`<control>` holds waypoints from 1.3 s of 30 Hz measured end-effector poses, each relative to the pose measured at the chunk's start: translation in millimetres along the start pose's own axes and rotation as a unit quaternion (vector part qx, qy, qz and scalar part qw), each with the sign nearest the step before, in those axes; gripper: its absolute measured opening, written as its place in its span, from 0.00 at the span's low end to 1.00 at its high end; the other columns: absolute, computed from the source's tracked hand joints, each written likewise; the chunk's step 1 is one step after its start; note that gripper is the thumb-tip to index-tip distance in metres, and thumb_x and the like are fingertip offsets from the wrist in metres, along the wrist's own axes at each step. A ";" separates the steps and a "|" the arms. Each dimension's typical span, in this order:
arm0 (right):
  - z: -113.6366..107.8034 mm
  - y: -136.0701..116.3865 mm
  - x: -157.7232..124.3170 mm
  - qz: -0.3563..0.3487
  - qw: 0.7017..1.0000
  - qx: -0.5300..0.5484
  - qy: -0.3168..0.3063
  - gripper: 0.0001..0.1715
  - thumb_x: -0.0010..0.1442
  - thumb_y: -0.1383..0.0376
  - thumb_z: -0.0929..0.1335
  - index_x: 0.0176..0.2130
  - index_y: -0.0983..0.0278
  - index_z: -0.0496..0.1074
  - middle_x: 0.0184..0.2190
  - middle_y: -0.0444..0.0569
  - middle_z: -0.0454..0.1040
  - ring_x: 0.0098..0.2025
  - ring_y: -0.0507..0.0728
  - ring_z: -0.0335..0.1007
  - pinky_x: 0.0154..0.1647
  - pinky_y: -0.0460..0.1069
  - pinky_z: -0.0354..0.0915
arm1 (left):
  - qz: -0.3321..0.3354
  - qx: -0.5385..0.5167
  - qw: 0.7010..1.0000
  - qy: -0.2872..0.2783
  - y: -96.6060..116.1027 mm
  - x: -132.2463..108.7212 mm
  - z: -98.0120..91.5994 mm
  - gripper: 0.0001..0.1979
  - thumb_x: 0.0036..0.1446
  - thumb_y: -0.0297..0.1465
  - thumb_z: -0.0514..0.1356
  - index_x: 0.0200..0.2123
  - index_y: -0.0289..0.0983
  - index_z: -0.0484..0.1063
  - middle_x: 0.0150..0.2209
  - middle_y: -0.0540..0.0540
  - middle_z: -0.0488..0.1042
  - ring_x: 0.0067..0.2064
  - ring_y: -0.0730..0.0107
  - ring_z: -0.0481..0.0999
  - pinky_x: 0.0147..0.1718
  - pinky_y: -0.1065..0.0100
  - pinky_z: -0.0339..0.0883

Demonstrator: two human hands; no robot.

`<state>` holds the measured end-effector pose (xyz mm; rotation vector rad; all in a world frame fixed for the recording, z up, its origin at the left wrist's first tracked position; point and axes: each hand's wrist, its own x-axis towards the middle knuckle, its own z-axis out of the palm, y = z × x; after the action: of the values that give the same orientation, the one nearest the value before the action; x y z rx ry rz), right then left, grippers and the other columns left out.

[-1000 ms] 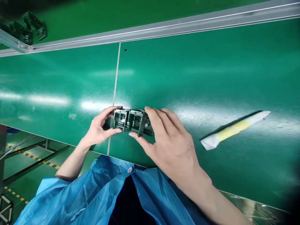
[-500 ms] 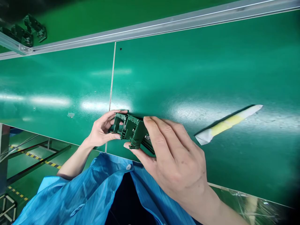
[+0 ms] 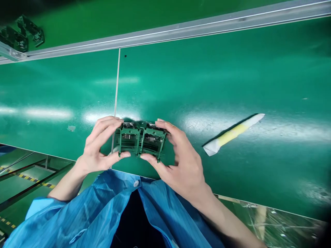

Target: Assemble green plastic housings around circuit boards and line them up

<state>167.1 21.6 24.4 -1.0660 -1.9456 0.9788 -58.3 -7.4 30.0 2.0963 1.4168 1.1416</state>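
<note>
Two dark green plastic frames sit side by side between my hands, just above or on the green bench; I cannot tell whether they are joined. My left hand [image 3: 95, 146] grips the left frame [image 3: 130, 131], fingers on its far edge and thumb on its near edge. The right frame [image 3: 154, 132] is held the same way by my right hand [image 3: 184, 162]. Slots and small metallic bits show inside both frames. To the right of my right hand lies a knife-shaped tool [image 3: 231, 136], wrapped in white and yellow.
A metal rail [image 3: 155, 32] runs along the back of the green bench [image 3: 232, 75]. Beyond it at far left lie several similar dark green parts [image 3: 31, 30]. A seam crosses the bench by my left hand. Clear plastic wrapping [image 3: 279, 220] is at lower right.
The green frames have turned from a slant to face me squarely. My right hand has shifted left and opened its view of the frames, and the camera has moved slightly.
</note>
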 end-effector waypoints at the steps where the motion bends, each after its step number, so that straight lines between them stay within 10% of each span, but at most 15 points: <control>1: 3.0 4.6 -1.7 0.024 0.998 0.058 0.001 0.35 0.64 0.56 0.70 0.64 0.59 0.57 0.60 0.60 0.69 0.63 0.65 0.67 0.61 0.63 0.69 | 0.033 0.047 0.998 -0.003 6.1 5.3 -3.6 0.39 0.49 0.41 0.72 0.63 0.44 0.65 0.48 0.41 0.78 0.51 0.51 0.77 0.51 0.49 0.73; 11: 13.9 19.0 -14.6 0.081 0.948 0.307 -0.038 0.38 0.62 0.45 0.68 0.62 0.59 0.54 0.62 0.60 0.67 0.64 0.60 0.66 0.61 0.58 0.68 | 0.100 0.107 0.983 -0.107 41.8 34.0 -15.5 0.41 0.56 0.43 0.68 0.68 0.37 0.57 0.43 0.39 0.76 0.46 0.55 0.77 0.46 0.56 0.75; 39: -15.8 -6.7 -15.2 0.068 0.995 0.043 -0.060 0.38 0.63 0.67 0.69 0.67 0.58 0.55 0.66 0.54 0.63 0.68 0.63 0.59 0.67 0.61 0.64 | -0.074 -0.109 0.988 -0.081 15.1 -1.0 -5.4 0.41 0.51 0.26 0.72 0.66 0.44 0.60 0.59 0.40 0.72 0.62 0.59 0.71 0.63 0.60 0.66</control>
<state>184.3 10.1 34.2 -1.1249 -1.9276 1.2160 -53.6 -15.5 43.1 1.8550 1.2851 0.9951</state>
